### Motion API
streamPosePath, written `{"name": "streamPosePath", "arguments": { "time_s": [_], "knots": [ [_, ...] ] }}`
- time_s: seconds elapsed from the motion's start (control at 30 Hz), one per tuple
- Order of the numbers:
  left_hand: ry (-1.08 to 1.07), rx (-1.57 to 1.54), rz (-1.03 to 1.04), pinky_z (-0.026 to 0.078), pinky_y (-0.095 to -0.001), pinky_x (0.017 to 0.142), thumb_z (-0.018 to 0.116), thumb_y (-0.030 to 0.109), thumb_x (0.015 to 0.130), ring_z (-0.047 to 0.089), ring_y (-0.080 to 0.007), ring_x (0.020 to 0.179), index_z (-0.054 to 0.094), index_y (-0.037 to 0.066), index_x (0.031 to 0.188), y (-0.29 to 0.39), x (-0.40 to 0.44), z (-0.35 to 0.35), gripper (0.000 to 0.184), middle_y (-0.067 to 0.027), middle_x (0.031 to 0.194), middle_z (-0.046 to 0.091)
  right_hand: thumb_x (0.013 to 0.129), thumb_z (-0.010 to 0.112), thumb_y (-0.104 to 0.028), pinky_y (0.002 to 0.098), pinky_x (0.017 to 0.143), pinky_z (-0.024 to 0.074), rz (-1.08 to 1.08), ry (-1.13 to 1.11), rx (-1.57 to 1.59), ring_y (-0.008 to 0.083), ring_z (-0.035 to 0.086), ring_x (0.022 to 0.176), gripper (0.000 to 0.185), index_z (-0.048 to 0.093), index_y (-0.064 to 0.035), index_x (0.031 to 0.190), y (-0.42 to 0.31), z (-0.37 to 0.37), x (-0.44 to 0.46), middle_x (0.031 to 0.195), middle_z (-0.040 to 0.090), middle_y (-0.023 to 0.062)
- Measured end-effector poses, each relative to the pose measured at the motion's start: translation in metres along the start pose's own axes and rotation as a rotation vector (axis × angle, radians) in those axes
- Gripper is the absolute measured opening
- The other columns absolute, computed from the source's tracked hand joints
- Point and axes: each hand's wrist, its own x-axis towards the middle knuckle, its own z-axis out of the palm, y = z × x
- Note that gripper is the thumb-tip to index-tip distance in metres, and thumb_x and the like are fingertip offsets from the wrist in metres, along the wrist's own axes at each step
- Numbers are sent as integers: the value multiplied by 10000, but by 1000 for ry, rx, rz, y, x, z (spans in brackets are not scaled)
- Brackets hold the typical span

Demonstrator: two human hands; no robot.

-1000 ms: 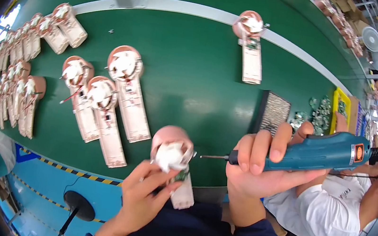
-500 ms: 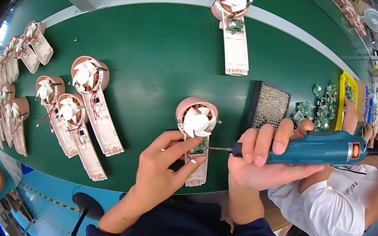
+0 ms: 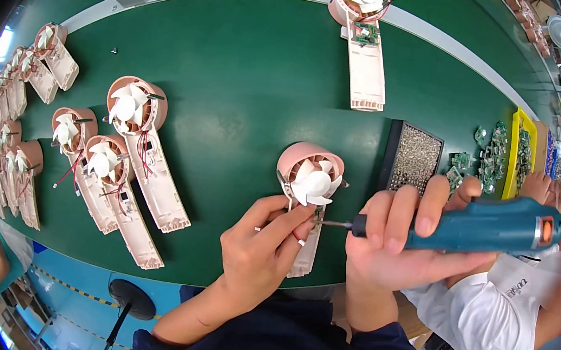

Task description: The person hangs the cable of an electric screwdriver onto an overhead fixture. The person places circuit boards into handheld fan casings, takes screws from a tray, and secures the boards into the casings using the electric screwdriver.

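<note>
My right hand (image 3: pixel 391 250) is wrapped round a teal electric screwdriver (image 3: pixel 479 226), its bit pointing left at the fan's handle. My left hand (image 3: pixel 260 250) has its fingers bent together on a half-built pink handheld fan (image 3: pixel 310 168) with white blades. Thumb and index finger press near the top of its open handle, beside the bit tip. They cover most of the green circuit board (image 3: pixel 320 215) there, so whether the bit touches a screw I cannot tell.
A black tray of screws (image 3: pixel 414 157) stands right of the fan, with loose circuit boards (image 3: pixel 492 157) and a yellow bin (image 3: pixel 521 153) beyond. Another fan with a board (image 3: pixel 364 51) lies at the back. Several fans (image 3: pixel 131 155) lie left. A co-worker in a white shirt (image 3: pixel 489 316) sits at right.
The screwdriver bit has shifted slightly back from the board. My left fingers have drawn closer together and cover more of the board. The whole view has shifted slightly.
</note>
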Motion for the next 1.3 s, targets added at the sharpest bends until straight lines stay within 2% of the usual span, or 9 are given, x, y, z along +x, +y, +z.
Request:
{"name": "streamPosePath", "arguments": {
  "time_s": [0.1,0.17,0.2,0.53,0.6,0.7,0.83,1.03,1.3],
  "knots": [
    [-9,-33,-12,551,-279,650,702,-58,810,684,-199,773,703,-19,1004,0,1,-1,198,-119,956,645,934,416,-685,298,428,386,10,-75,-26,143,425,462,682,382,-128,1326,0,2,-5,792,481,27],
    [17,-33,12,535,-281,605,719,-39,784,667,-188,708,715,6,1008,-3,1,2,228,-104,949,651,798,389,-855,379,506,420,79,-58,29,225,488,537,790,359,-264,1322,-1,2,-10,799,489,70],
    [50,-28,37,519,-283,559,736,-20,759,650,-177,643,726,31,1012,-5,1,3,259,-88,943,657,793,407,-852,388,508,411,82,-63,35,239,489,546,811,345,-267,1352,-2,3,-11,813,493,85],
    [56,-24,57,514,-281,549,759,12,753,646,-181,630,729,40,996,-8,0,4,247,-82,936,658,805,436,-826,399,514,404,46,-191,-20,262,487,551,800,339,-251,1353,-2,6,-10,824,493,111],
    [57,-6,68,511,-282,544,777,27,747,644,-179,623,726,39,996,-9,0,4,254,-81,934,655,897,442,-723,317,427,388,-18,-123,-144,169,460,458,725,370,-137,1318,2,13,-8,779,498,55],
    [-7,-36,-27,504,-285,534,787,33,748,649,-169,643,725,44,1003,-2,1,-1,262,-84,949,652,831,467,-783,404,518,408,30,-115,-16,261,485,534,747,373,-243,1339,-4,6,-14,803,494,113],
    [-103,-121,-70,523,-281,546,786,12,749,656,-159,677,721,41,1030,0,8,-12,290,-86,973,642,834,492,-763,395,500,419,-10,-163,-52,250,497,520,731,367,-246,1335,-10,6,-16,769,506,107],
    [-174,-210,-91,565,-273,587,767,-39,755,669,-163,704,709,38,1077,-6,11,-15,336,-86,984,625,919,537,-578,363,458,425,-153,-245,-266,248,523,502,521,381,-233,1277,-8,8,-31,760,549,110],
    [-160,-208,-81,554,-278,582,772,-32,749,662,-160,670,711,44,1075,-6,11,-15,340,-82,976,623,940,555,-458,367,444,425,-114,-222,-285,255,527,504,432,370,-233,1259,-2,6,-31,771,554,111]
  ]
}}
